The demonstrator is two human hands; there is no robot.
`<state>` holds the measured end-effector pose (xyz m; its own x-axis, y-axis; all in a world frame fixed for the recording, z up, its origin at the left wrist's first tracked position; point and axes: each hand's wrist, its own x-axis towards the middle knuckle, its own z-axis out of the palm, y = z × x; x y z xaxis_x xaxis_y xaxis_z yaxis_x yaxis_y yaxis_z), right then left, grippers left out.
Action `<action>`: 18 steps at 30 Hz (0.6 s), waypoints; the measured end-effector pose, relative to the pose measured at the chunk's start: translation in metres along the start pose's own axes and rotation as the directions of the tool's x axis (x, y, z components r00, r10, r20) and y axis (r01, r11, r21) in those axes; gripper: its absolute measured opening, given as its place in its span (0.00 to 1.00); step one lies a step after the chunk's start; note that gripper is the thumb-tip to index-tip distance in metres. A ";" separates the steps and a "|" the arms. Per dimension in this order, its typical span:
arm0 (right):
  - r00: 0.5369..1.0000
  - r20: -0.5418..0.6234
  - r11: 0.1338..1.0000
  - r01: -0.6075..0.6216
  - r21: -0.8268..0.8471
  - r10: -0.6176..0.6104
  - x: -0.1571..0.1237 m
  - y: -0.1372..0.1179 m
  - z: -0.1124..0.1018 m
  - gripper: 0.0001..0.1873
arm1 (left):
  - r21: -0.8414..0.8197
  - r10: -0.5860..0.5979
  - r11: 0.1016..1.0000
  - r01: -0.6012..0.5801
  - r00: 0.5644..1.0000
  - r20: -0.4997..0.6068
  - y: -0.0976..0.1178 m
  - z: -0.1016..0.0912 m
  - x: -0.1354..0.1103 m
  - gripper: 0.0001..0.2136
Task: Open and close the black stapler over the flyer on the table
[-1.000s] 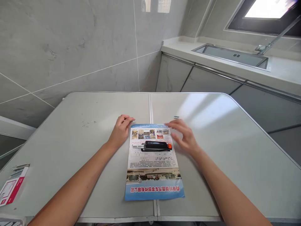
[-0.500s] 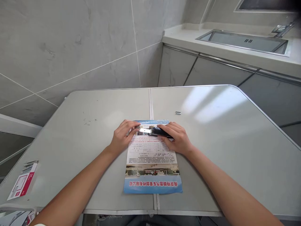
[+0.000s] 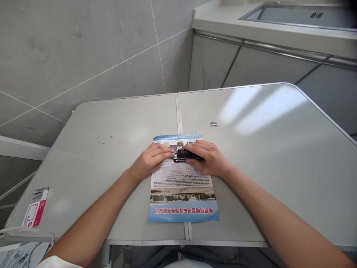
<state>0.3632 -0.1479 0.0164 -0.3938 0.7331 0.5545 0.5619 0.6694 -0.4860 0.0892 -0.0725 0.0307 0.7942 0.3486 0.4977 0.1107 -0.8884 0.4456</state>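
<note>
A black stapler [image 3: 189,154] lies crosswise over the upper part of a printed flyer [image 3: 182,181], its front end pointing left. My right hand [image 3: 208,157] is wrapped round the stapler's rear, fingers on top and thumb at the near side. My left hand [image 3: 154,159] has its fingers pressed together at the front end, touching the stapler there. Those fingertips mostly hide the tip, and only a little of the silver part shows beside them. The flyer, with blue bands and red lettering, lies flat across the table's seam.
Two short strips of staples [image 3: 214,124] lie beyond the flyer on the right half of the white table [image 3: 264,178]. Loose staples [image 3: 104,140] are scattered at the left. A red and white box [image 3: 35,210] sits by the left edge. Behind are a counter and sink [image 3: 292,16].
The long silver part that stuck out of the stapler's front is now mostly out of sight. My left hand has come closer to the right one. The view has tipped downward.
</note>
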 end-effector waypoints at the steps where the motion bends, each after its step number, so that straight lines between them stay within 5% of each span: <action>1: 1.000 0.014 1.000 -0.008 0.006 0.008 0.001 0.000 0.000 0.17 | -0.008 -0.007 1.000 0.008 1.000 0.008 0.000 0.000 0.000 0.14; 18: 0.999 0.023 0.998 -0.042 0.044 0.041 0.003 -0.002 -0.001 0.15 | 0.003 0.005 1.000 -0.005 0.999 0.054 0.000 0.001 0.001 0.15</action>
<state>0.3620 -0.1472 0.0195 -0.3871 0.7626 0.5183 0.5451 0.6427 -0.5384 0.0907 -0.0729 0.0304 0.8261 0.3272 0.4588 0.1083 -0.8912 0.4406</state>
